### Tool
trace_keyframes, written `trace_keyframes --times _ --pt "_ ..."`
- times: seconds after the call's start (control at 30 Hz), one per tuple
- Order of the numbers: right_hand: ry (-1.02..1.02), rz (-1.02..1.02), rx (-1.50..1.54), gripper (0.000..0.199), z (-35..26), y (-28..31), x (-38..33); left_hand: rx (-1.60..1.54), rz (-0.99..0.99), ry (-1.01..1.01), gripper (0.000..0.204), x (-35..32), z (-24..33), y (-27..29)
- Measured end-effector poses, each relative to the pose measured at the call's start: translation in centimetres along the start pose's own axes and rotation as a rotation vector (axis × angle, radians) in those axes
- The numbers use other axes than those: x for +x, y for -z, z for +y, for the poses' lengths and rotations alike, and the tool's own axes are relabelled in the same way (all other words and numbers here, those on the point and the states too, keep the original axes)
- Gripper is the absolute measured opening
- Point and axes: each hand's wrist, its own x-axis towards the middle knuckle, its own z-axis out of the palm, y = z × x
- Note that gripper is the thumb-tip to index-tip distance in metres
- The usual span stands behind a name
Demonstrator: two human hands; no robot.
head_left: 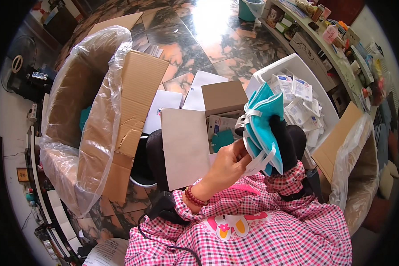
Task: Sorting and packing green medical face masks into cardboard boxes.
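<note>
Stack of teal masks, held above the lap: gloved right hand closed around its right side, left hand pinching the lower left edge. Probably light, soft, easily creased; best gripped by the edges, clear of straps.

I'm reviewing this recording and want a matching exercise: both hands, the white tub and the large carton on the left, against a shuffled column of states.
Things
1. Left hand
2. Right hand
3. White tub
4. Large carton on the left

States
A. Lined with clear plastic
B. Covered in black, gripping the folded teal masks
C. Holding small white packets
D. Bare, with dark red beads at the wrist

Right pairs: 1-D; 2-B; 3-C; 4-A
</note>
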Motion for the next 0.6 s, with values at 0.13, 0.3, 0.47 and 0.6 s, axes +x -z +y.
trace_keyframes --times 0.13,0.3,0.47,0.6 --pt "0.093 0.019 -0.072 0.039 0.0 0.9 0.1 0.033 -0.018 -0.135 0.019 -0.3 0.1 0.4" --pt "0.150 0.093 -0.171 0.040 0.6 -0.2 0.4 0.112 -0.025 -0.196 0.023 -1.7 -0.7 0.9" --pt "0.332 0.204 -0.252 0.041 -3.5 -0.7 2.3 0.350 0.007 -0.154 0.027 -6.2 0.3 3.3" --pt "0.442 0.243 -0.310 0.041 -8.6 -0.6 1.8 0.087 0.352 0.131 0.033 -12.6 0.6 9.0"
